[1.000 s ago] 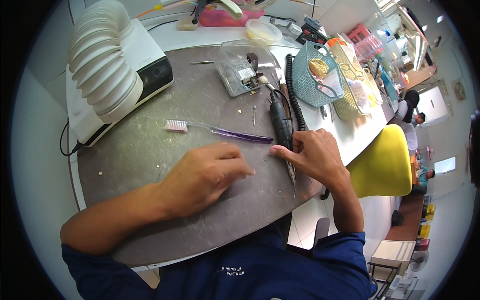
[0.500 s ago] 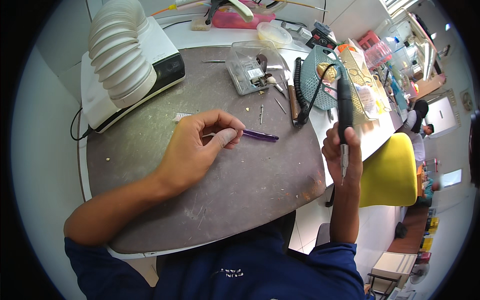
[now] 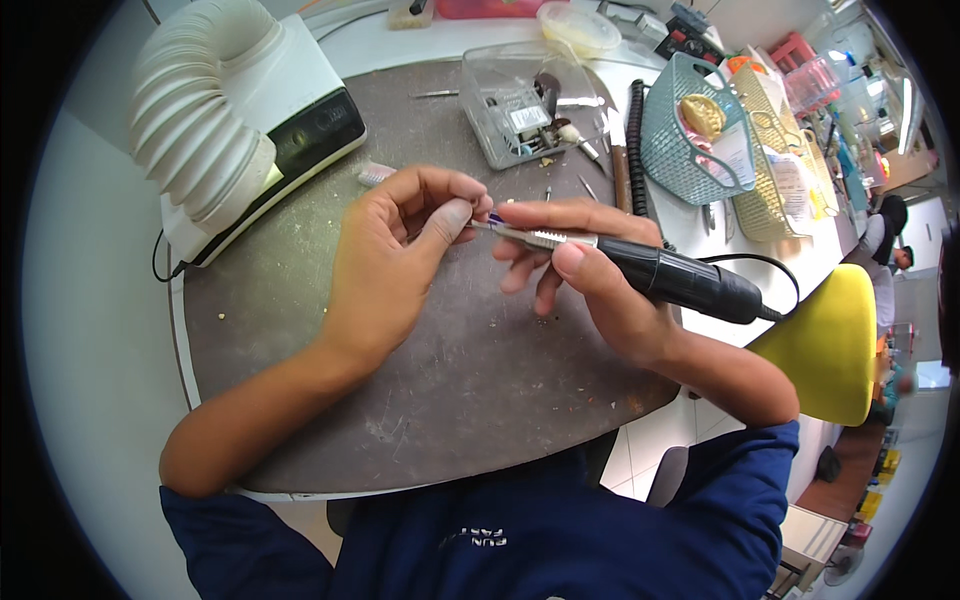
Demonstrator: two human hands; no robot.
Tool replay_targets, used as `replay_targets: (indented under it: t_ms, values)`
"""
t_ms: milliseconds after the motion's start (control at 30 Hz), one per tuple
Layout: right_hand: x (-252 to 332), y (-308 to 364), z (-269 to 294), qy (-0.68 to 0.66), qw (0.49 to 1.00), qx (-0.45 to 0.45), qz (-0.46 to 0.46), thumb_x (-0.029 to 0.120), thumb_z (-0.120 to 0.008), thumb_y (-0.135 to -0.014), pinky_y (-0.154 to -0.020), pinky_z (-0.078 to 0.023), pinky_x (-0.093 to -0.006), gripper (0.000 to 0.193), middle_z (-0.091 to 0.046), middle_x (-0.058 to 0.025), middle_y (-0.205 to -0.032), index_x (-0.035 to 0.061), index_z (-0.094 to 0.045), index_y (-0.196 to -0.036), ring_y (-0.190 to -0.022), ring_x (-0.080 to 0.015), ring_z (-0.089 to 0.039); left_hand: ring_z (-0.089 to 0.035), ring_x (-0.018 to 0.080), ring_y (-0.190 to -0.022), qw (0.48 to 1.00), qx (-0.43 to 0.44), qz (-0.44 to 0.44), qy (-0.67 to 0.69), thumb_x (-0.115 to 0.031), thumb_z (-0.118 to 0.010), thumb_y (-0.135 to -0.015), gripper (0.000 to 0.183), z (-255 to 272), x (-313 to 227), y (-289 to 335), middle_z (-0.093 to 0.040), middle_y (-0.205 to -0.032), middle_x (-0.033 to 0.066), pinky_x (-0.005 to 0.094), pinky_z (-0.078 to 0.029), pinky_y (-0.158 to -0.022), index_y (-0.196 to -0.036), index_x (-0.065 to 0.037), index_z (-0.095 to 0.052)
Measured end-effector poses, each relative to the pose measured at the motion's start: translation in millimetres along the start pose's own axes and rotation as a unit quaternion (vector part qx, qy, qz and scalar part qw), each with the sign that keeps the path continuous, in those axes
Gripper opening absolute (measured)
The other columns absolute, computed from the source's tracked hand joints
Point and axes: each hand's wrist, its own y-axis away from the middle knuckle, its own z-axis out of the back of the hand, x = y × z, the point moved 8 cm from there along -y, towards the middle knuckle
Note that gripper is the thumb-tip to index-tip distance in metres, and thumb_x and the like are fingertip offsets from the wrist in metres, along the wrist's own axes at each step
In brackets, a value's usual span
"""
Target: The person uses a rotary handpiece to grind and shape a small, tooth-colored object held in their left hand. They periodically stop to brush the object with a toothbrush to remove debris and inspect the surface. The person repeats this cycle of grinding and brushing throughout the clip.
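Now brought together above the grey counter [image 3: 470, 390], in front of the clear plastic box [image 3: 515, 110]: right hand [image 3: 590, 280] closed around black rotary handpiece [image 3: 640, 270], no longer raised upright; left hand [image 3: 400, 260] pinching its tip.

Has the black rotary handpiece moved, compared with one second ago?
Yes. The black handpiece lay on the grey mat beside the clear plastic box; now the right hand holds it above the mat, tip toward the left hand.
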Motion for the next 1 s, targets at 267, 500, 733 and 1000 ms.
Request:
replay_targets:
  t_ms: [267, 500, 733, 1000]
  values:
    - [9.8, -17.1, 13.6, 0.160, 0.974, 0.013, 0.160, 0.001, -0.060, -0.089, -0.076, -0.053, -0.0308, 0.017, -0.060, -0.0142, -0.091, 0.0006, -0.052, -0.103, -0.085, -0.0198, -0.065, -0.066, 0.0156, -0.093, 0.997, -0.036, 0.029, 0.062, -0.002, -0.059, -0.095, 0.014, -6.7, 8.2, 8.4, -0.068, -0.099, 0.0119, 0.0280, -0.053, -0.087, -0.107, 0.005, -0.062]
    - [-10.7, -24.1, 21.7, 0.110, 0.974, 0.014, 0.197, -0.005, -0.065, -0.081, -0.075, -0.057, -0.0369, 0.022, -0.057, -0.0145, -0.084, -0.0029, -0.054, -0.100, -0.082, -0.0279, -0.069, -0.064, 0.0171, -0.096, 0.993, -0.016, 0.069, 0.098, 0.003, -0.057, -0.094, 0.017, 2.0, 23.3, 0.7, -0.064, -0.102, 0.0132, 0.0307, -0.053, -0.087, -0.111, 0.003, -0.054]
    - [-10.0, -9.4, 10.9, 0.068, 0.988, 0.025, 0.139, 0.000, -0.071, -0.078, -0.073, -0.062, -0.0410, 0.017, -0.060, -0.0143, -0.074, -0.0051, -0.060, -0.090, -0.073, -0.0290, -0.071, -0.062, 0.0185, -0.095, 0.989, -0.013, 0.112, 0.098, 0.007, -0.062, -0.087, 0.027, 3.8, 21.9, 2.9, -0.061, -0.100, 0.0118, 0.0314, -0.052, -0.085, -0.110, -0.002, -0.052]
    - [-21.6, -5.4, 10.2, 0.059, 0.994, -0.002, 0.097, 0.000, -0.067, -0.081, -0.085, -0.057, -0.0471, 0.011, -0.062, -0.0135, -0.075, -0.0044, -0.059, -0.087, -0.069, -0.0225, -0.066, -0.061, 0.0184, -0.095, 0.991, -0.007, 0.096, 0.088, 0.011, -0.061, -0.084, 0.024, 1.9, 14.7, 8.8, -0.058, -0.101, 0.0129, 0.0316, -0.052, -0.085, -0.103, -0.001, -0.055]
